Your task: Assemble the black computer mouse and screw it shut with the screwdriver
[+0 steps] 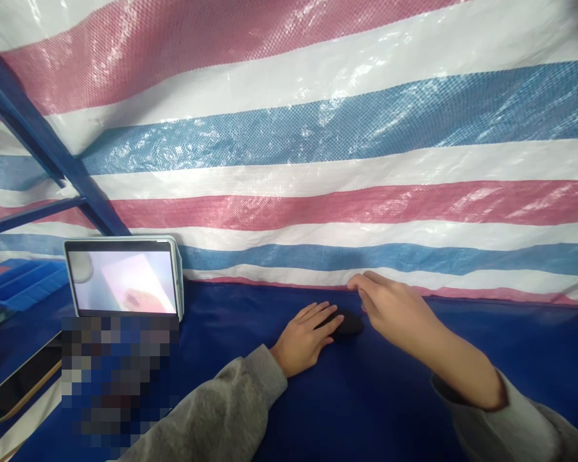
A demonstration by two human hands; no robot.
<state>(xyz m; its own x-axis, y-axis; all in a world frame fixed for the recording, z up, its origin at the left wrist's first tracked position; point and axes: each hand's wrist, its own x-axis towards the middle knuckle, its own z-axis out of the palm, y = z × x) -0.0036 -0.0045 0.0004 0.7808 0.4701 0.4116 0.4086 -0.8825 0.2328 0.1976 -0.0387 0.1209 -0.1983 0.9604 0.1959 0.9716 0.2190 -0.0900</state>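
Observation:
My left hand (308,337) lies with its fingers stretched out and slightly apart, the fingertips resting on a low, rounded black object (350,323) shaped much like a computer mouse. That object sits on the dark blue tabletop (298,410), partly covered by the fingers. Just to its right, my right hand (397,314) is raised near the back of the table, thumb and index finger drawn together in a pinch. Whatever the pinch holds, if anything, is too small or hidden to make out. A tiny reddish spot shows below the right fingers.
A tablet (122,279) in a pale case stands at the left, its screen lit. A phone-like dark slab (24,375) lies at the lower left beside a pixelated patch. Blue trays (29,282) sit farther left. Striped plastic sheeting (318,141) and a blue metal frame (52,144) rise behind.

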